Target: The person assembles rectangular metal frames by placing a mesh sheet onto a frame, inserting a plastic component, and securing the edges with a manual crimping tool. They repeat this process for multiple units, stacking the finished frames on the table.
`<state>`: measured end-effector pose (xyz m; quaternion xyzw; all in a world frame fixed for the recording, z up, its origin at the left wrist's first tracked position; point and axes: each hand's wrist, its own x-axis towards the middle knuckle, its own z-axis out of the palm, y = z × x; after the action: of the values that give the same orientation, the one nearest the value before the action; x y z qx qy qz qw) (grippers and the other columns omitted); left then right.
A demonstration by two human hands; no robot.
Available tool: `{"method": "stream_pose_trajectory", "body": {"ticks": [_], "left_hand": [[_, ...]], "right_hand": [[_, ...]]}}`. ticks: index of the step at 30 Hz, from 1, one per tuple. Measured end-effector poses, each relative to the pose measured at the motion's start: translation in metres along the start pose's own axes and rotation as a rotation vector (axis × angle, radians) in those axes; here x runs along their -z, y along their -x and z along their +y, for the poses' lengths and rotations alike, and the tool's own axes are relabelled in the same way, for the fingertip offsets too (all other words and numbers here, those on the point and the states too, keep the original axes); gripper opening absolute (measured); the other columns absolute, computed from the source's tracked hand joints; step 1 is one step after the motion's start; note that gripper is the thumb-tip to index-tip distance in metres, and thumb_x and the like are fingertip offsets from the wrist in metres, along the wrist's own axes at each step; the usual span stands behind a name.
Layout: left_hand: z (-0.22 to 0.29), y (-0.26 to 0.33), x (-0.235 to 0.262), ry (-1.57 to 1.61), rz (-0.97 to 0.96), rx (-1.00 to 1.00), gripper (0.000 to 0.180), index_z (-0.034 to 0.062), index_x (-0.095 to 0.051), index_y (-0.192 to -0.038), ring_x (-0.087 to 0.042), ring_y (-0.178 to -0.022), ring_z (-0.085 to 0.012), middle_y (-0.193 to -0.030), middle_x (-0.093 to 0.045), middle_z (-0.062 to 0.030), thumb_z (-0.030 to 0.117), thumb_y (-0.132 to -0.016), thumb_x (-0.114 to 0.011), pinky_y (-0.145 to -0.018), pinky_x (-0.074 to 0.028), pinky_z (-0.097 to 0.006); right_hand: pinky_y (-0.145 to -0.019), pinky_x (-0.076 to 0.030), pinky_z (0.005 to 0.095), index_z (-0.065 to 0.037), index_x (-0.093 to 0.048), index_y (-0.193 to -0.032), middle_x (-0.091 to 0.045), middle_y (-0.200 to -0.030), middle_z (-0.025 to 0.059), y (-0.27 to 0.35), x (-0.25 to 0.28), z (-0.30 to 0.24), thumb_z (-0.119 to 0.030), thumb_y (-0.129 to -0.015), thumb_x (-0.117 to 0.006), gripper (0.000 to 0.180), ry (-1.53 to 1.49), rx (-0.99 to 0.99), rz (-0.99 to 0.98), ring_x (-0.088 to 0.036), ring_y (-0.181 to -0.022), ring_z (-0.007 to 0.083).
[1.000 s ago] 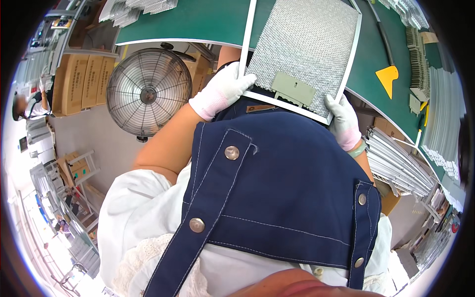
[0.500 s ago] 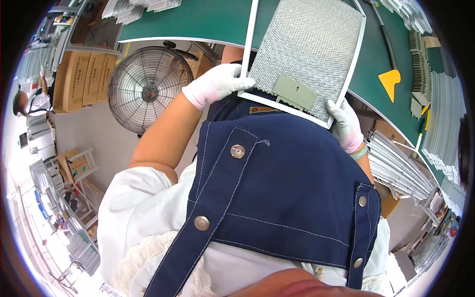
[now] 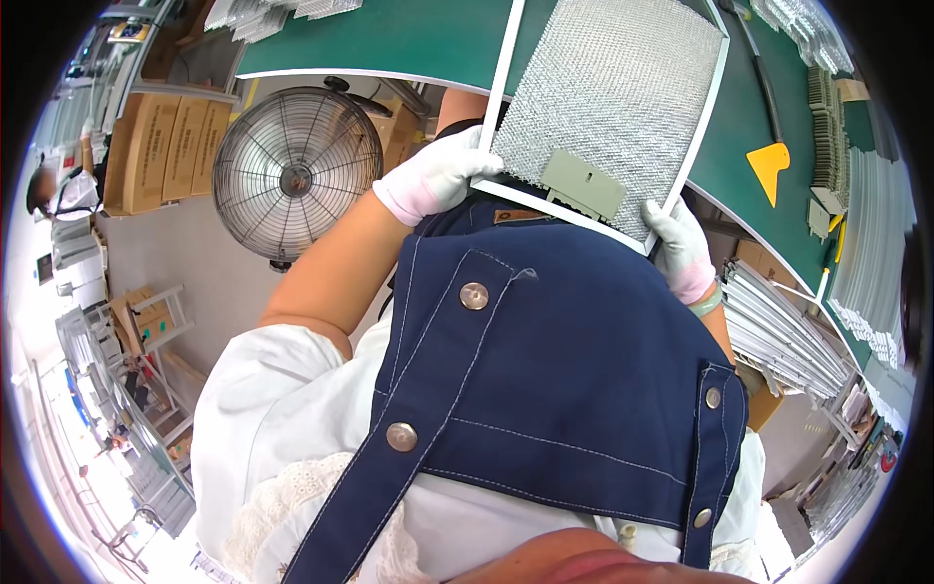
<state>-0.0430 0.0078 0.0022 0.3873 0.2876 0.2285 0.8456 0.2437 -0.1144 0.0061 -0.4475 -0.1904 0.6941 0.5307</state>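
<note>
You hold the mesh filter panel [image 3: 608, 92] by its 2 near corners, left hand [image 3: 438, 175] and right hand [image 3: 678, 248] fingers closed on the white frame, so it lies flat over the green desk [image 3: 389, 39] edge

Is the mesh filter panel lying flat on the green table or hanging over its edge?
Hanging over: the mesh filter panel's near end overhangs the green table.

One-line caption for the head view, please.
Gloved left hand and right hand hold a white-framed metal mesh filter at the green table edge, floor fan beside.
</note>
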Motion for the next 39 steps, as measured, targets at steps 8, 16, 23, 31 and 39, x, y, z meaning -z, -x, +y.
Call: {"method": "stream_pose_trajectory", "body": {"ticks": [8,16,23,31,39], "left_hand": [[-0.011,-0.002,0.012,-0.115,0.064,0.014,0.048,-0.0027,-0.045,-0.132,-0.054,-0.106,-0.0135,-0.117,-0.058,-0.0064,0.009,-0.088,-0.058,-0.095,-0.044,-0.028],[-0.011,-0.006,0.002,-0.075,0.121,-0.01,0.045,-0.0035,-0.042,-0.135,-0.055,-0.114,-0.0168,-0.125,-0.056,-0.0104,0.011,-0.095,-0.056,-0.1,-0.045,-0.033],[-0.009,-0.007,0.0,0.151,0.037,-0.021,0.043,-0.0028,-0.043,-0.134,-0.058,-0.116,-0.0209,-0.127,-0.057,-0.0114,0.012,-0.096,-0.056,-0.102,-0.046,-0.036],[-0.015,-0.015,-0.012,0.175,0.266,-0.007,0.04,0.0008,-0.049,-0.131,-0.06,-0.111,-0.0191,-0.123,-0.06,-0.0087,0.017,-0.096,-0.06,-0.098,-0.048,-0.036],[-0.008,-0.021,-0.009,0.076,0.296,-0.019,0.038,0.0009,-0.052,-0.126,-0.061,-0.107,-0.0163,-0.116,-0.062,-0.0057,0.02,-0.095,-0.063,-0.092,-0.051,-0.03]], "right_hand": [[-0.093,-0.047,0.0315,0.003,-0.047,-0.128,-0.059,-0.113,0.0066,-0.005,0.02,0.009,-0.011,-0.094,-0.059,0.039,0.073,0.006,0.025,-0.057,-0.101,0.0135],[-0.09,-0.048,0.0298,0.002,-0.049,-0.125,-0.06,-0.111,0.0064,0.002,-0.002,0.001,-0.011,-0.095,-0.058,0.035,0.054,-0.026,0.057,-0.058,-0.099,0.0125],[-0.098,-0.047,0.0347,0.003,-0.043,-0.134,-0.058,-0.125,0.0123,-0.002,0.018,0.009,-0.008,-0.096,-0.053,0.04,0.113,-0.027,0.046,-0.059,-0.111,0.0195],[-0.103,-0.045,0.0373,0.004,-0.039,-0.139,-0.056,-0.131,0.0155,-0.001,0.013,0.004,-0.007,-0.097,-0.05,0.045,0.096,-0.046,0.003,-0.059,-0.116,0.0236],[-0.102,-0.047,0.0377,0.003,-0.039,-0.138,-0.055,-0.132,0.0163,0.001,0.003,0.004,-0.006,-0.097,-0.047,0.043,0.008,-0.04,0.025,-0.06,-0.115,0.0246]]}}
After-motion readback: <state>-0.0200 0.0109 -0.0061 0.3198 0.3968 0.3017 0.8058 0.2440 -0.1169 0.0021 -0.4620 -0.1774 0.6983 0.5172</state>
